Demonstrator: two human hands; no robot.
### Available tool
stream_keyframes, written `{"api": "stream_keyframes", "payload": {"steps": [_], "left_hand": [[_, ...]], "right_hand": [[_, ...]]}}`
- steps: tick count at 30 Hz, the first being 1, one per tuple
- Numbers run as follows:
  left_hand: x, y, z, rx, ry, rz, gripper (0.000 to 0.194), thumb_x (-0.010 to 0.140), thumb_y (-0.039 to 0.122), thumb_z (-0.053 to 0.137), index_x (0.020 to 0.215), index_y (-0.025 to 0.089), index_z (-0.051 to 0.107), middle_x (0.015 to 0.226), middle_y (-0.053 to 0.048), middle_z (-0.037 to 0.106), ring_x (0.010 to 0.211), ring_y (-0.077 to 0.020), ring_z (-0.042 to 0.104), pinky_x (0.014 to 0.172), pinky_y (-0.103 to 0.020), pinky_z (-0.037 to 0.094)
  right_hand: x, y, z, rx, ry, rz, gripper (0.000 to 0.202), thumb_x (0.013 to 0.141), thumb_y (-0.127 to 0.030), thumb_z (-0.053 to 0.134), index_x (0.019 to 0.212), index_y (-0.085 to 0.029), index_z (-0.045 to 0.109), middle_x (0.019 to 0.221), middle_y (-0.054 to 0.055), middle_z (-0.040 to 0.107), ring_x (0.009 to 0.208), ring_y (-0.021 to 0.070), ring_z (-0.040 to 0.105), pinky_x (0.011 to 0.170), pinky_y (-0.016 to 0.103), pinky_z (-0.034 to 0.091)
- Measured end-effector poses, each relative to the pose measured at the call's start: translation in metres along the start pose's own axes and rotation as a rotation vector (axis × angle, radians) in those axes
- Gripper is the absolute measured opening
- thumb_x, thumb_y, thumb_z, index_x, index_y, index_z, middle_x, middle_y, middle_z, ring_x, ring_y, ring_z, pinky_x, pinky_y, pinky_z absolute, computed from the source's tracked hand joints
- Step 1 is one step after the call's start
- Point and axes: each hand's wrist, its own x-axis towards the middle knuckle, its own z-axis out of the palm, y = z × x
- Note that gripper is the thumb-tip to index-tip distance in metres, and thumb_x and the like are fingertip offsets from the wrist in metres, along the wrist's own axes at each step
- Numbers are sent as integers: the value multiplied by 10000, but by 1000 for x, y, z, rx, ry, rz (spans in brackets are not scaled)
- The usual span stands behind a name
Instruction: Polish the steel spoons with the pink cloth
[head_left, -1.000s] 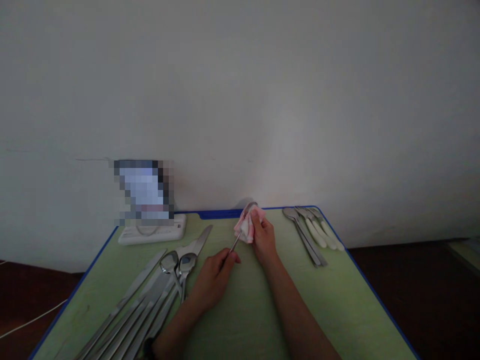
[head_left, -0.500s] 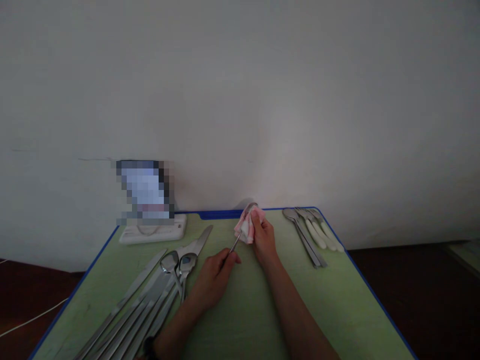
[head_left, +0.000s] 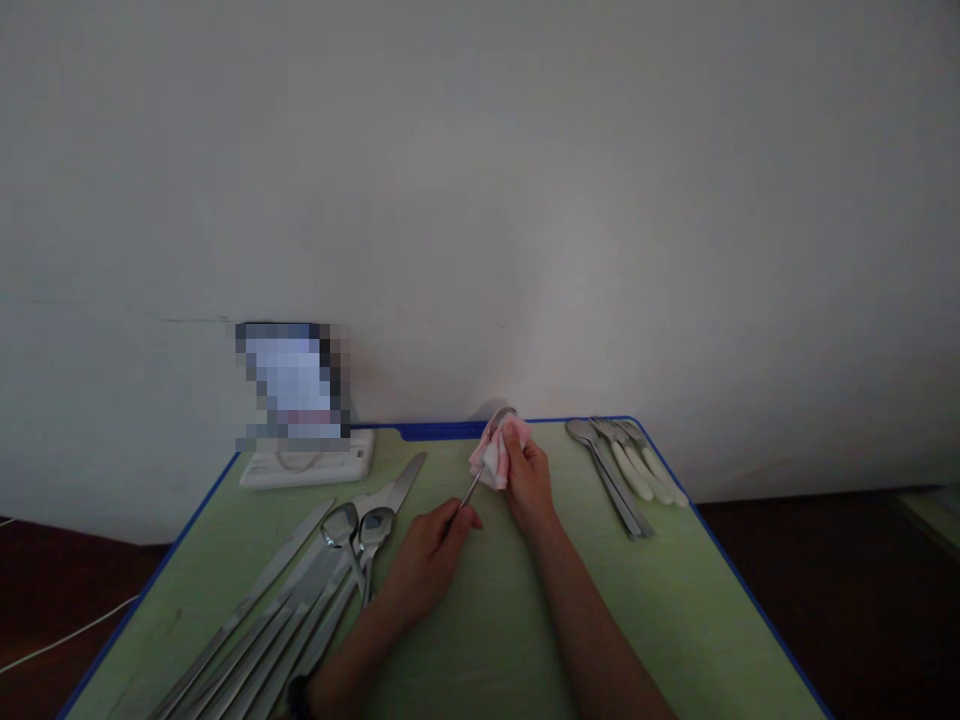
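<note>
Head view: left fingers [head_left: 463,518] hold the spoon [head_left: 471,487]; its long axis slants forward-right into pink cloth [head_left: 489,462]; right fingers [head_left: 513,440] pinch this cloth.

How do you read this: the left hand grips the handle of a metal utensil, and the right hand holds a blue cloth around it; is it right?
Not quite: the cloth is pink and white, not blue, as the head view shows. The left hand grips the handle of a metal utensil, and the right hand holds the cloth around it.
</note>
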Motion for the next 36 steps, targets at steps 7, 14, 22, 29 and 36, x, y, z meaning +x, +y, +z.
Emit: {"api": "stream_keyframes", "payload": {"steps": [7,14,22,29,36], "left_hand": [[1,2,-1,13,-2,12,364,881,385,309,775,187,595,711,-5,627,668,-168,555,615,-244,369],[0,-2,0,6,0,12,364,881,395,318,777,187,598,668,5,608,650,-165,549,614,-243,374],[0,0,-1,-1,-11,-3,344,879,375,318,776,185,585,668,4,597,656,-163,544,624,-244,376],[0,3,-2,-11,-21,0,353,882,378,312,788,185,592,718,-2,622,699,-169,559,660,-248,384],[1,1,-1,-2,-36,-1,375,878,385,302,806,180,607,716,-8,608,710,-172,552,663,-251,380]], "right_hand": [[0,-1,0,-2,-5,7,434,698,-564,580,666,-132,608,526,-3,547,479,98,447,448,217,360],[0,-1,0,-4,-15,2,441,671,-581,587,672,-141,616,523,0,561,467,105,450,446,231,362],[0,-6,0,169,11,77,148,622,-295,642,620,-157,587,507,-57,517,445,65,398,435,197,311],[2,-11,1,346,2,137,90,598,-231,640,643,-163,602,540,-48,554,477,79,449,481,207,379],[1,-12,4,397,-50,126,269,648,-382,695,767,-145,651,667,12,660,537,104,543,536,228,459]]}}
